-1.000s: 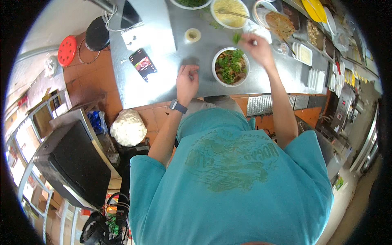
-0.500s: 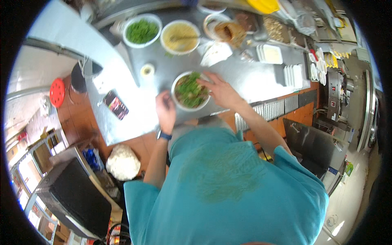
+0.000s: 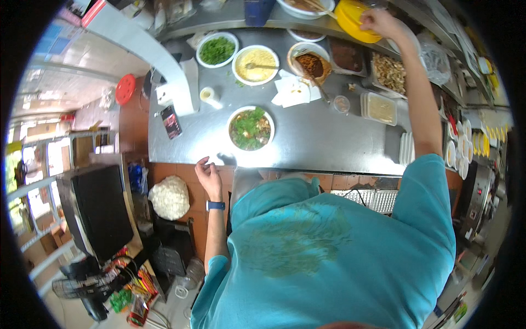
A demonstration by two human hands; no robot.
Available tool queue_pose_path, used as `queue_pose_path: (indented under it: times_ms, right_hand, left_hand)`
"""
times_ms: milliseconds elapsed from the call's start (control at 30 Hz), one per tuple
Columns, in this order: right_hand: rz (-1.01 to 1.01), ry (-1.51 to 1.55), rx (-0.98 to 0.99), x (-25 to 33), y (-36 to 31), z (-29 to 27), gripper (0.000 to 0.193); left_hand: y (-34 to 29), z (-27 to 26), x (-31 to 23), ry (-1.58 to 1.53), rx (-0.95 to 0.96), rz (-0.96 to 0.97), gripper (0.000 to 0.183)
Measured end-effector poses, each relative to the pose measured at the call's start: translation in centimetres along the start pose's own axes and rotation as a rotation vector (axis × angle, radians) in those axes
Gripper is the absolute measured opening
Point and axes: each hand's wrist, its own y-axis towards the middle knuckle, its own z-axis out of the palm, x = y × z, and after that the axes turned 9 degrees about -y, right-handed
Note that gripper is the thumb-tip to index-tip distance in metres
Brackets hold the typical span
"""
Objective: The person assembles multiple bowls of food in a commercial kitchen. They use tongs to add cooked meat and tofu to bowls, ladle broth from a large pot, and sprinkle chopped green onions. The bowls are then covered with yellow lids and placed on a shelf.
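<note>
Bowl (image 3: 272,130): leafy, centre.
Left hand (image 3: 209,178): fingers apart, centre-left.
Right hand (image 3: 382,24): at yellow container (image 3: 350,21), upper right (clamped? can't tell).

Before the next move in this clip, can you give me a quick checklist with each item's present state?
1. White round bowl of food topped with greens, upright on the grey metal table: ok.
2. Bare left hand apart from that bowl: ok.
3. Bare right hand at the yellow plastic container: ok.
4. Right hand's grip on that container firm: cannot tell.
5. Black rectangular phone apart from the bowl: ok.
</note>
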Motion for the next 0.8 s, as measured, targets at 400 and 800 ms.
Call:
queue_pose_path:
  times_ms: [400,800]
  right_hand:
    - [0.620,1.100,-0.154,31.0,-23.7,1.3,0.033]
    - [0.892,1.398,0.009,43.7,-19.5,21.1,0.022]
  left_hand:
    - [2.9,1.2,4.3,-0.134,0.088,-0.182,0.015]
    - [9.7,7.5,2.3,-0.157,0.486,-0.168,0.039]
